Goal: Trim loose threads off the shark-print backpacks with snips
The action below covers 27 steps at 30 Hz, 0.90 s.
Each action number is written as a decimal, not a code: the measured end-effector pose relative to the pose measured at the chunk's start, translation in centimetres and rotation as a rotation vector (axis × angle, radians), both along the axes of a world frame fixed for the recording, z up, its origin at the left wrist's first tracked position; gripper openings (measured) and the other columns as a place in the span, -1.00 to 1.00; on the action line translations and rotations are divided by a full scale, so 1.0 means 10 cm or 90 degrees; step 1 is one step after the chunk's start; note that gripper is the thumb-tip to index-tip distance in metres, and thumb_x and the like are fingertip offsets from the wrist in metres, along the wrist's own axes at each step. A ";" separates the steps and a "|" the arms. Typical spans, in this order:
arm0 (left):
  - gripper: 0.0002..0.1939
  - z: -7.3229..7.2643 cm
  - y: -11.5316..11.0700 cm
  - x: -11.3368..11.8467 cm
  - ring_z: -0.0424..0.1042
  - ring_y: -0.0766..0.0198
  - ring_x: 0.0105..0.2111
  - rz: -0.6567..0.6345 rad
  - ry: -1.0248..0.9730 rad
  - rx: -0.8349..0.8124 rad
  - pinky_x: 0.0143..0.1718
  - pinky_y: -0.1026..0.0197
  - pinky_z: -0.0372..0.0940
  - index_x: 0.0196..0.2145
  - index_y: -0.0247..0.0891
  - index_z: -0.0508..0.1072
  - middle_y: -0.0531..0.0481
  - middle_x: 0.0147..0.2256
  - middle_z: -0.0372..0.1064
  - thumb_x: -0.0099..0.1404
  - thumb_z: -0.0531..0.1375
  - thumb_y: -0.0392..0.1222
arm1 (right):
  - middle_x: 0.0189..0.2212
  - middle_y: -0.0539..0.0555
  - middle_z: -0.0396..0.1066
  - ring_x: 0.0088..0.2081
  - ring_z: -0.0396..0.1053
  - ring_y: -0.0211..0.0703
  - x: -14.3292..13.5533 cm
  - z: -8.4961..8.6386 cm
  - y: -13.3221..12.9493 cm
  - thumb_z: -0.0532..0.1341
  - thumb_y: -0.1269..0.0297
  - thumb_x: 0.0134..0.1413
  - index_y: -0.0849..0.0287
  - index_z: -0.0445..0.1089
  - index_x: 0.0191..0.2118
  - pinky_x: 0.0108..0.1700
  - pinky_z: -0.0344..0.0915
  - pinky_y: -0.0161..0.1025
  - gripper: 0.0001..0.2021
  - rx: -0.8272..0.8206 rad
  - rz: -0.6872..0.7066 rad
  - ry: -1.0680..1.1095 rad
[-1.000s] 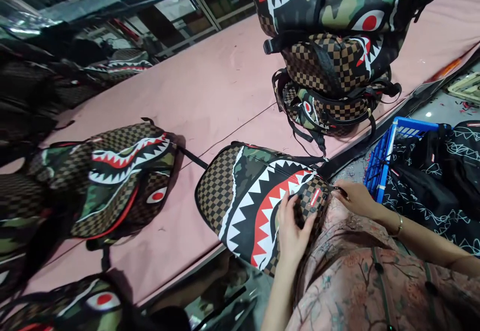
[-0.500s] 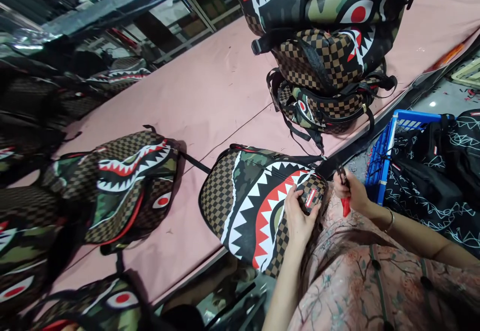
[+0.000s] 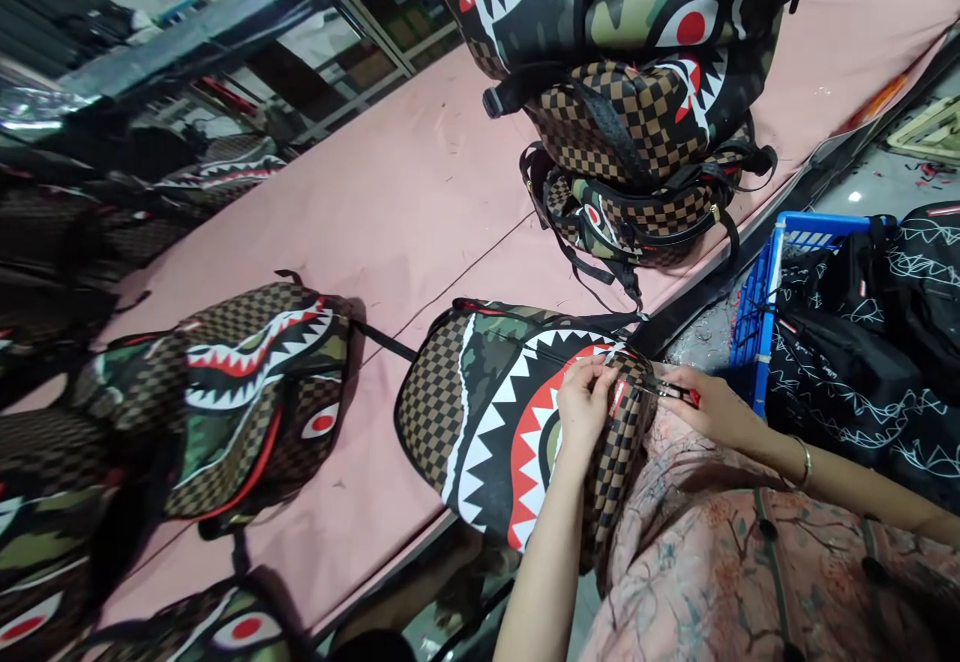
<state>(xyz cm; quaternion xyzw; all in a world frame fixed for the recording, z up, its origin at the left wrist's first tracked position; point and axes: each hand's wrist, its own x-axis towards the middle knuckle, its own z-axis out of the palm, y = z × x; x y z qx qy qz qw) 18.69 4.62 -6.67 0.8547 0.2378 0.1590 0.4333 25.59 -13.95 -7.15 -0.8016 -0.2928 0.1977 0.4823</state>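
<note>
A backpack [image 3: 491, 422] with brown checks, camouflage and a red-and-white shark mouth lies at the table's front edge, its end with the small red label against my body. Over that end rests my left hand [image 3: 586, 397], thumb and fingers pinched together beside the label; whatever lies between the fingertips is too small to make out. My right hand [image 3: 697, 402] grips small red-handled thread snips [image 3: 671, 392], whose tips point left at the bag's edge. The fingers partly cover the handles.
Similar backpacks are stacked [image 3: 637, 132] on the pink-covered table [image 3: 375, 192]. Another shark backpack [image 3: 255, 392] lies to the left, with several more along the left edge. To my right, a blue crate [image 3: 765, 312] holds black bags with white line patterns.
My left hand has gone from spread fingers on the backpack to a pinch near the label. My right hand has brought the snips left, turning them from upright to level beside the bag.
</note>
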 end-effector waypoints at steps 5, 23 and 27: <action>-0.86 0.02 -0.01 0.03 0.35 0.19 -0.20 -0.006 -0.007 -0.039 -0.12 0.06 0.24 -0.54 -0.26 0.40 -0.09 -0.25 0.36 0.13 0.14 -0.19 | -0.31 0.11 0.43 -0.27 0.36 -0.11 -0.10 -0.01 0.07 0.05 0.19 0.14 0.13 0.33 -0.18 -0.23 0.21 -0.23 -0.79 -0.045 0.064 -0.131; -0.88 0.02 -0.04 0.03 0.34 0.19 -0.21 -0.013 -0.027 -0.029 -0.11 0.07 0.22 -0.52 -0.25 0.38 -0.08 -0.26 0.36 0.14 0.13 -0.21 | -0.38 0.08 0.44 -0.35 0.35 -0.15 -0.07 -0.07 0.19 0.06 0.22 0.13 0.13 0.36 -0.24 -0.30 0.16 -0.28 -0.82 -0.064 0.070 -0.129; -0.85 0.00 0.02 0.08 0.36 0.20 -0.24 -0.016 -0.030 -0.043 -0.14 0.08 0.25 -0.53 -0.26 0.37 -0.07 -0.31 0.39 0.14 0.13 -0.19 | -0.39 0.05 0.44 -0.36 0.34 -0.18 -0.03 -0.08 0.19 0.10 0.22 0.10 0.12 0.37 -0.31 -0.29 0.18 -0.28 -0.85 -0.022 0.044 -0.071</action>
